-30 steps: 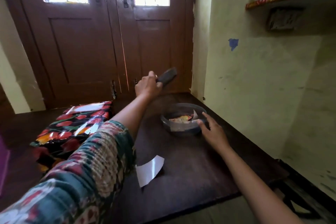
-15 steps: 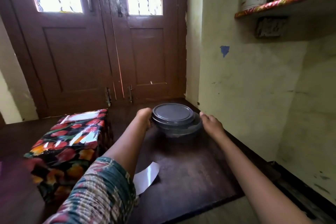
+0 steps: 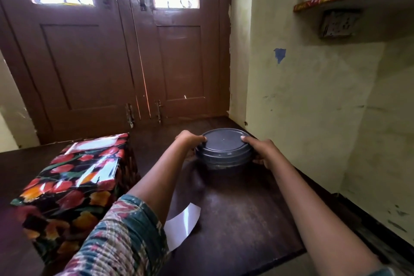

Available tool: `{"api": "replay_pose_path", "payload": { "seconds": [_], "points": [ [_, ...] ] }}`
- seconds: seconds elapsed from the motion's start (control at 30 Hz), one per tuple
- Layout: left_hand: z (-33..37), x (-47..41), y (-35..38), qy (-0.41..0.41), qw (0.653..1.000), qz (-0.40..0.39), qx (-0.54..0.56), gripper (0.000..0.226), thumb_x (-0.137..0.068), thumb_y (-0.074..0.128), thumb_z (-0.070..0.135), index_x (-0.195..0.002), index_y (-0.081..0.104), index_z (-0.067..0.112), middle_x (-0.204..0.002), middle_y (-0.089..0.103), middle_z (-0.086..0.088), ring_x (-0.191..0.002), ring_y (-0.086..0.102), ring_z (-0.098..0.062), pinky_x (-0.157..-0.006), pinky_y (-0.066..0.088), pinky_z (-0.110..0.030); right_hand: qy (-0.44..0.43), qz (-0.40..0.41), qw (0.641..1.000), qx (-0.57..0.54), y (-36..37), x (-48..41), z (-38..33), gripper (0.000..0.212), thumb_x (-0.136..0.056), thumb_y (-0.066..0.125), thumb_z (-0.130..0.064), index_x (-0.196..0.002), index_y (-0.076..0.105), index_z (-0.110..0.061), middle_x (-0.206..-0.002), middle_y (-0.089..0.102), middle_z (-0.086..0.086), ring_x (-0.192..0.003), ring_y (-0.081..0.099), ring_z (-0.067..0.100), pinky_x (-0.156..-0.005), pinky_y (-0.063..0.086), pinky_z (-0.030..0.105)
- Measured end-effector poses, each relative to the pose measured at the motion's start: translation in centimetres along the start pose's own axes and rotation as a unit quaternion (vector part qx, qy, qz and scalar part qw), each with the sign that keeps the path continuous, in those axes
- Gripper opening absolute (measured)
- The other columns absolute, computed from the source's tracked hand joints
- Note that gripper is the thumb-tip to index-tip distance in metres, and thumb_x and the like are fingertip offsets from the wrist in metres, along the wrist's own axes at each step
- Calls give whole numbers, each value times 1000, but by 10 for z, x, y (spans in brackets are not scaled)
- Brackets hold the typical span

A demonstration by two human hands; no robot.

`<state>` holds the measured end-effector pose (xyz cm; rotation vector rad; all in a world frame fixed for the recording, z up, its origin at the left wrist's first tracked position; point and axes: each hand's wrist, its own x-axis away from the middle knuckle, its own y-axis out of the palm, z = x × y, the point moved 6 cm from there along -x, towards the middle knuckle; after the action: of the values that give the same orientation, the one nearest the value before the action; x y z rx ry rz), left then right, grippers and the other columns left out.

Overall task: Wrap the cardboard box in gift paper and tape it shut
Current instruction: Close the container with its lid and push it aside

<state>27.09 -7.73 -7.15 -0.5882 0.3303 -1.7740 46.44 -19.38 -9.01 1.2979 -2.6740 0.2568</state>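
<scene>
Dark brown bench (image 3: pixel 235 208), brown doors (image 3: pixel 107 63) far, yellow wall (image 3: pixel 313 107) right. Wrapped box (image 3: pixel 74 181) left. Left hand (image 3: pixel 190 141), right hand (image 3: pixel 263 152): fingers curled round grey tub (image 3: pixel 224 142).

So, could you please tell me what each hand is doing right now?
Left hand: grips the left edge of the round dark grey plastic lidded container.
Right hand: grips its right edge.

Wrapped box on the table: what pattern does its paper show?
The wrapped box shows red and orange flowers on black; head view.
</scene>
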Motion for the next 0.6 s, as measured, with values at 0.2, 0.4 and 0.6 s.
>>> {"api": "replay_pose_path", "payload": {
  "seconds": [0.2, 0.4, 0.6],
  "points": [
    [-15, -2, 8, -94, 987, -115, 69, 30, -87, 64, 37, -77, 50, 12, -76, 51, 1, -66, 51, -10, -59, 46, -21, 25, 12, 999, -39, 1, -1, 3, 65, -78, 73, -21, -132, 43, 0, -130, 51, 17, -110, 52, 30, -57, 41, 28],
    [-21, 0, 15, -138, 974, -135, 117, 30, -85, 65, 33, -70, 50, 12, -65, 48, 2, -60, 47, -9, -57, 36, -17, 38, 17, 998, -45, 3, -2, 2, 48, -81, 68, -13, -124, 51, 0, -119, 56, 15, -94, 51, 25, -51, 36, 26],
    [-18, 7, 15, -157, 971, -131, 123, 36, -83, 63, 28, -60, 41, 14, -52, 39, 3, -51, 38, -10, -56, 27, -19, 52, -11, 997, -55, 5, -3, 2, 40, -83, 64, -12, -120, 55, -1, -76, 49, 3, -66, 45, 15, -52, 36, 23]
  ]
}}
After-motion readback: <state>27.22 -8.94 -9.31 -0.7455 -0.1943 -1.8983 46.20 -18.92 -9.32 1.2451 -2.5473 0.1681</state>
